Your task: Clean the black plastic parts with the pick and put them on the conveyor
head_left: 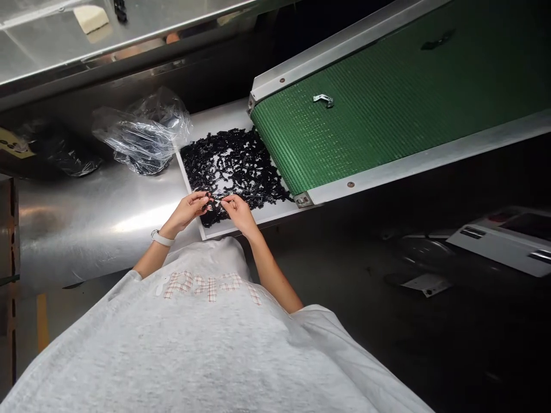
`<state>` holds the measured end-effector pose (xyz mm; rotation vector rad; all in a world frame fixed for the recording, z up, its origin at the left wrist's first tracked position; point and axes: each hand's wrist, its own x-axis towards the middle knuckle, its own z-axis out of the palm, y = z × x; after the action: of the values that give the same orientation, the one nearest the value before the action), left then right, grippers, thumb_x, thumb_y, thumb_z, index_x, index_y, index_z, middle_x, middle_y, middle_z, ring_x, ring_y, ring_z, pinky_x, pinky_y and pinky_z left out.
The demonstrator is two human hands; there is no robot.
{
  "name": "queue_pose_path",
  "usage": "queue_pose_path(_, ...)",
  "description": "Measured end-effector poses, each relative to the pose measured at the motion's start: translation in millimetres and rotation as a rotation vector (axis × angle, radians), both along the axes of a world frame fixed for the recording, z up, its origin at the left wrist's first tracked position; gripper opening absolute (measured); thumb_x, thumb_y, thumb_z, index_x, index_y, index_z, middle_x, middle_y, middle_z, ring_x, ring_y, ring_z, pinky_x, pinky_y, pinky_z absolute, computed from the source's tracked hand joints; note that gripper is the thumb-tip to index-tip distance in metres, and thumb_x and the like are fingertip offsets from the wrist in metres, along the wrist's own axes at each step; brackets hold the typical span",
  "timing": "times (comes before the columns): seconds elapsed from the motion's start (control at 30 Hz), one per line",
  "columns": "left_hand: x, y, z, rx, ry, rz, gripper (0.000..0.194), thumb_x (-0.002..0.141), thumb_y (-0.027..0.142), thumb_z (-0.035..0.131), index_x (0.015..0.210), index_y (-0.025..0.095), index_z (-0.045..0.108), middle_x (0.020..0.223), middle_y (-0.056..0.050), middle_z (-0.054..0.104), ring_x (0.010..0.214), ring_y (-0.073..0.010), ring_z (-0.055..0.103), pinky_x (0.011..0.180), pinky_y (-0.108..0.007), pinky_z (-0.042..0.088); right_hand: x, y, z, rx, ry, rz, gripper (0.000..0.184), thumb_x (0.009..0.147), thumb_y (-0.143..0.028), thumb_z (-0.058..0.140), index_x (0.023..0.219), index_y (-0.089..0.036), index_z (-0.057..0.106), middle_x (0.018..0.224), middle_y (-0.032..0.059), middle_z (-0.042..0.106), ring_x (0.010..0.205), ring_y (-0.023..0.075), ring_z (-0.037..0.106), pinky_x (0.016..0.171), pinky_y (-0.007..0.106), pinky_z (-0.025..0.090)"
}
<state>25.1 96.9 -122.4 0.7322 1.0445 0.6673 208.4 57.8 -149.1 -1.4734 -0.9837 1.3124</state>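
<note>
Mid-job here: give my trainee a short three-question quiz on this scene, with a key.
1. True or false: the metal bracket lies on the green belt.
2. What is on the wrist of the left hand? A) a white band B) a black glove C) a steel chain
3. Fill in the blank: seen from the person, the clear plastic bag lies to the ___ of the black parts.

Key: 1 true; 2 A; 3 left.

Factory production line, green conveyor belt point(387, 97), stainless steel workbench point(94, 229), small black parts point(232, 163)
</note>
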Motion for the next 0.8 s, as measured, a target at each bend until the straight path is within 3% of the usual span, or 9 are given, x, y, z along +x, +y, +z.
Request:
queue_pose_path(0.2, 0, -15, 9.5, -0.001, -0.057, 0.076, 0.048, 0.062, 0.038, 0.094, 0.099, 0.017, 0.072, 0.092, -0.003, 0.077, 0.074, -0.0111, 0.069, 0.082, -0.03, 0.056, -9, -11, 24.4, 0.072, 0.006, 0.038, 0.038, 0.079, -0.059, 0.074, 0.083, -0.022, 0.064, 0.054, -0.0101, 0.036, 0.053, 0.0105, 0.032, 0.054, 0.028, 0.024)
queue_pose_path(0.3, -1, -21, 16.9, 0.018, -0.077, 0.111, 0.05, 0.059, 0.038, 0.095, 0.098, 0.017, 0.072, 0.091, -0.002, 0.077, 0.074, -0.0115, 0.07, 0.084, -0.032, 0.059, -20, -17, 39.6, 0.095, 0.037, 0.092, 0.037, 0.073, -0.055, 0.08, 0.08, -0.022, 0.064, 0.054, -0.0106, 0.034, 0.054, 0.0098, 0.032, 0.055, 0.027, 0.023)
queue_pose_path(0.6, -20, -37, 40.8, -0.063, -0.244, 0.074, 0.044, 0.068, 0.037, 0.092, 0.105, 0.02, 0.078, 0.088, -0.003, 0.079, 0.084, -0.0158, 0.076, 0.094, -0.034, 0.06, -29, -23, 59.6, 0.094, 0.174, 0.125, 0.042, 0.076, -0.059, 0.077, 0.084, -0.022, 0.06, 0.057, -0.0082, 0.046, 0.053, 0.0086, 0.033, 0.052, 0.027, 0.023)
queue_pose_path(0.8, -20, -44, 41.7, -0.107, -0.325, 0.101, 0.041, 0.066, 0.024, 0.094, 0.102, 0.016, 0.079, 0.096, -0.004, 0.08, 0.086, -0.0135, 0.074, 0.094, -0.027, 0.056, -30, -26, 68.4, 0.084, 0.312, 0.166, 0.05, 0.073, -0.068, 0.077, 0.085, -0.023, 0.056, 0.051, -0.0123, 0.036, 0.048, 0.0066, 0.027, 0.05, 0.025, 0.02)
